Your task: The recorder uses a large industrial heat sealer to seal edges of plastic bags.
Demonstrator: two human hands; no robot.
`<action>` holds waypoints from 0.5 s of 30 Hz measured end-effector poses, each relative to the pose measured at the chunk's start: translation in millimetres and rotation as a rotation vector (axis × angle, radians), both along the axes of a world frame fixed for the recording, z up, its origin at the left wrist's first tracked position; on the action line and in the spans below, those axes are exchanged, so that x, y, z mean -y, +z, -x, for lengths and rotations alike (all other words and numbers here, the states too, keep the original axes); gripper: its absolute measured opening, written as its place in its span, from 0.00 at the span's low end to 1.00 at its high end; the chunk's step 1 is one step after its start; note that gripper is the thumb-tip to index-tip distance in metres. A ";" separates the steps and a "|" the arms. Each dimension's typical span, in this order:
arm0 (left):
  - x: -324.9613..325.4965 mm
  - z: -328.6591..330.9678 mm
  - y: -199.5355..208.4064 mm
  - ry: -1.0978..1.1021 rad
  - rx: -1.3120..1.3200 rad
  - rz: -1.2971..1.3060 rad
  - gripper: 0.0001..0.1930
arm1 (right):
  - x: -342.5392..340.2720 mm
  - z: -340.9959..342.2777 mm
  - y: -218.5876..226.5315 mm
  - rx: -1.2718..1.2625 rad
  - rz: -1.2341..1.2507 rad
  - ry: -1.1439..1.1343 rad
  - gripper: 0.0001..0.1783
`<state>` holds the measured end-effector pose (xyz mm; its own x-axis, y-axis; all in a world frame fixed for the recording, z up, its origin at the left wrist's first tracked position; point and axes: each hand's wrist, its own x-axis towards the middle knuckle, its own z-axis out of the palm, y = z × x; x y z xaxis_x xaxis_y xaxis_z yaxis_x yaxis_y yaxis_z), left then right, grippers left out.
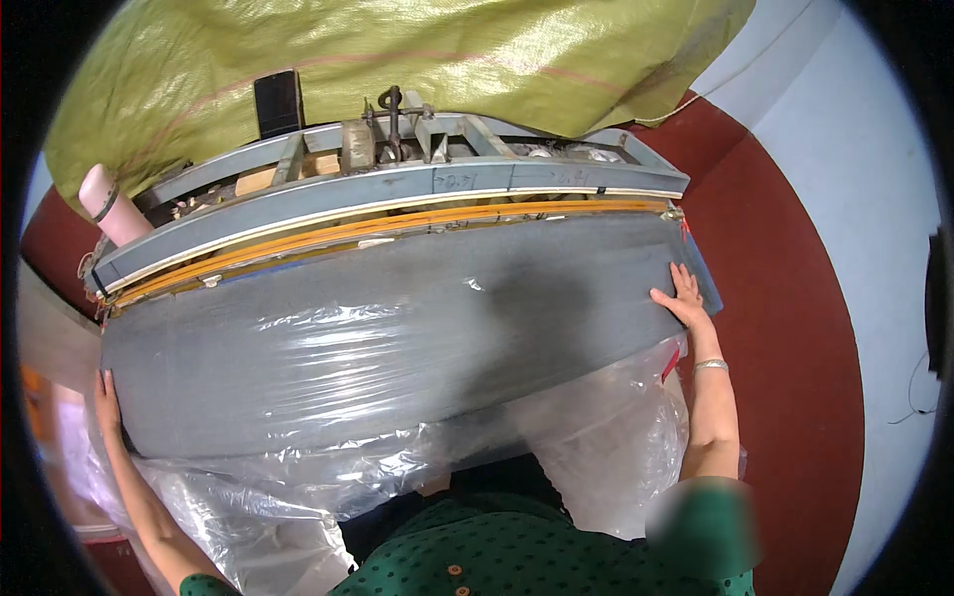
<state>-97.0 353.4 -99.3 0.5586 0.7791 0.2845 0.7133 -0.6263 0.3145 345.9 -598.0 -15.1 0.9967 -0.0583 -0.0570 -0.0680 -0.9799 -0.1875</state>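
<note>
A long grey board [427, 368] lies across in front of me, with a clear plastic sheet [606, 417] over it that hangs in folds off its near edge. At the board's left end, my left hand [107, 402] rests along the side edge, its fingers stretched out and holding nothing. My right hand [684, 296] lies near the right end, fingers spread on the surface. Light glares off wrinkles in the plastic left of the middle. A dark shadow falls across the right half of the board.
Behind the board runs a grey metal frame [397, 182] with orange bars [397, 223] along its front. A pink bottle [114, 207] leans at its left end, and a dark phone-like slab [278, 103] stands behind. Yellow-green woven sheeting [427, 60] hangs beyond; red floor [785, 298] lies right.
</note>
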 end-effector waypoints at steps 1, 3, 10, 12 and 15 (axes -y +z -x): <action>8.0 0.9 10.2 0.163 -0.009 0.135 0.30 | -2.9 -0.2 5.0 -0.045 -0.002 0.003 0.54; -3.6 29.5 18.8 0.371 0.017 0.248 0.31 | -14.9 -5.5 9.2 -0.095 -0.007 0.034 0.56; 138.1 47.4 45.7 0.191 0.505 -0.222 0.17 | -35.9 -6.3 20.5 0.086 0.009 0.264 0.45; 176.8 92.7 29.6 0.107 0.461 -0.261 0.17 | -20.8 -14.9 10.7 0.315 -0.068 0.355 0.36; 245.7 177.2 -15.7 0.237 0.308 -0.266 0.21 | -30.9 -21.3 1.4 0.607 0.081 0.485 0.29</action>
